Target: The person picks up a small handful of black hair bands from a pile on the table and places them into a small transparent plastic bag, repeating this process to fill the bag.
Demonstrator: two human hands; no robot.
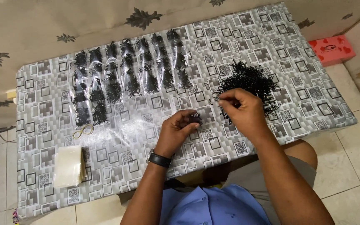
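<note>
Elastic bands, loose pile (250,82): small black loops heaped on the patterned table (271,37), at the far right of its top; this pile serves as landmark for what follows.
Right hand (242,111): lies at the near edge of the pile, thumb and forefinger pinched together on what looks like a few bands; the other fingers are curled under, so what they hold is hidden.
Left hand (181,129): sits left of the pile and nearer the person, fingers closed around a small dark bunch of bands (196,118); a black wristwatch (159,159) is on the wrist.
Handling, judged: very light, soft and stretchy; the loops seem to snag on each other, so a pull at the heap probably drags neighbours along. Not fragile, not slippery.
Where to take hold, judged: a fingertip pinch at the fringe of the pile, where single loops stick out, rather than a grab into the middle.
Filled packets (130,75): rows of clear sleeves with dark clumps inside, well left of the pile, along the far side of the table.
Empty bags (68,166): pale stack of flat clear bags, far left of the pile, toward the near edge.
Yellow rubber band (83,131): lies alone between the bag stack and the packets.
Red box (332,49): right of the pile, off the table, on the floor.
</note>
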